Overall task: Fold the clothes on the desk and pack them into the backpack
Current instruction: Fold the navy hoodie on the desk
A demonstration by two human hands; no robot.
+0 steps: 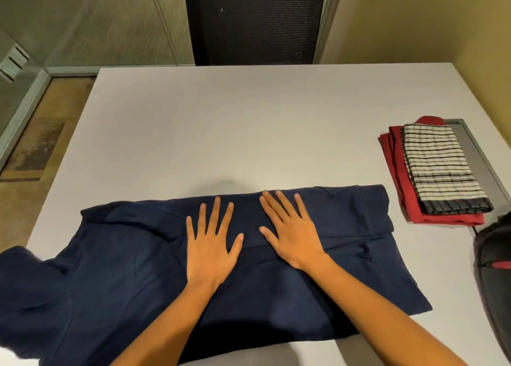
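I'm mid-fold on the navy shirt [124,269], spread across the near counter [235,130], its left end running past the counter's left edge. My left hand [211,244] and right hand [290,233] press flat on its middle, fingers [215,213] straight and apart, gripping nothing. Next, I judge, it needs smoothing and another fold. The far counter offers room. At right a striped cloth [439,169] tops a folded red garment [398,183], near what looks like the backpack [495,269].
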